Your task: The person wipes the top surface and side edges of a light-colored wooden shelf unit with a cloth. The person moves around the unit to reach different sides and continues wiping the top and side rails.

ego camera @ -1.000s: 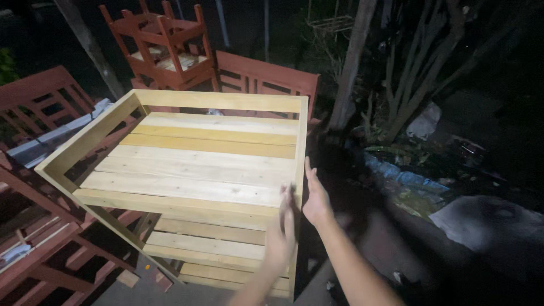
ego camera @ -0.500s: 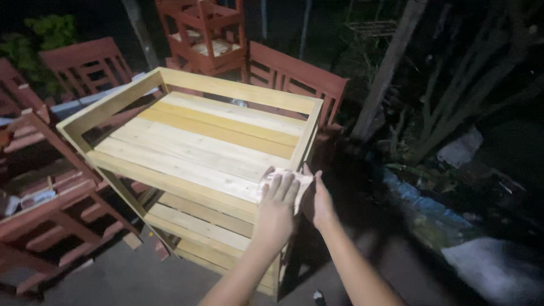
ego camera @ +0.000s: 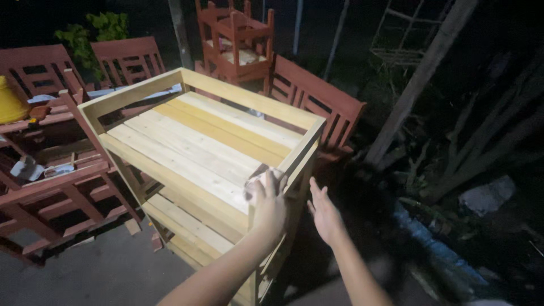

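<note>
Unit: pale unpainted wooden slatted shelf unit [ego camera: 198, 147], upright, raised rim around top.
Pad: small grey sanding pad [ego camera: 256, 180], pressed on near corner.

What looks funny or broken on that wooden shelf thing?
Nothing looks broken. The pale wooden rack stands level with its slats lying straight. The left hand presses a small pad or cloth on its near corner post, and the right hand is open beside it. One top slat is simply yellower than the rest.
</note>
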`<action>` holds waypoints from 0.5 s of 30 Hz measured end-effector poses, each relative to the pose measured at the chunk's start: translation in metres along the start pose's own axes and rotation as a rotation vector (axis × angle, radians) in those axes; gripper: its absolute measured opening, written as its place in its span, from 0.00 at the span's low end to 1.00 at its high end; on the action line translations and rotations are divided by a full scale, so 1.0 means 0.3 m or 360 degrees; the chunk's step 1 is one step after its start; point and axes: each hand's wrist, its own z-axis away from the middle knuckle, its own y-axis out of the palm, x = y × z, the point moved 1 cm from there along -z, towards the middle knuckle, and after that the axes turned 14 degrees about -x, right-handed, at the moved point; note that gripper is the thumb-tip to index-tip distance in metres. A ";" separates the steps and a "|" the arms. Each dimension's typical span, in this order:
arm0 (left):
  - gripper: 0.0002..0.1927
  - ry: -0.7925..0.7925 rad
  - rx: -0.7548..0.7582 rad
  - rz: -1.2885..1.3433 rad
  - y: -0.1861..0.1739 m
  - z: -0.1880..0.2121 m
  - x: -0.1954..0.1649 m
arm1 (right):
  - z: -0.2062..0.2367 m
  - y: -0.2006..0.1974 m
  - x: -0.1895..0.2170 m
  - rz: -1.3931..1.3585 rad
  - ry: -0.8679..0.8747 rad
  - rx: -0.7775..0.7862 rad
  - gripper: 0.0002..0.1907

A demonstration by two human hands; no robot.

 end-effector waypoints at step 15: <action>0.24 -0.0913 -0.0423 0.1135 0.096 0.020 0.008 | -0.134 -0.058 0.150 0.0189 -0.0218 0.0001 0.35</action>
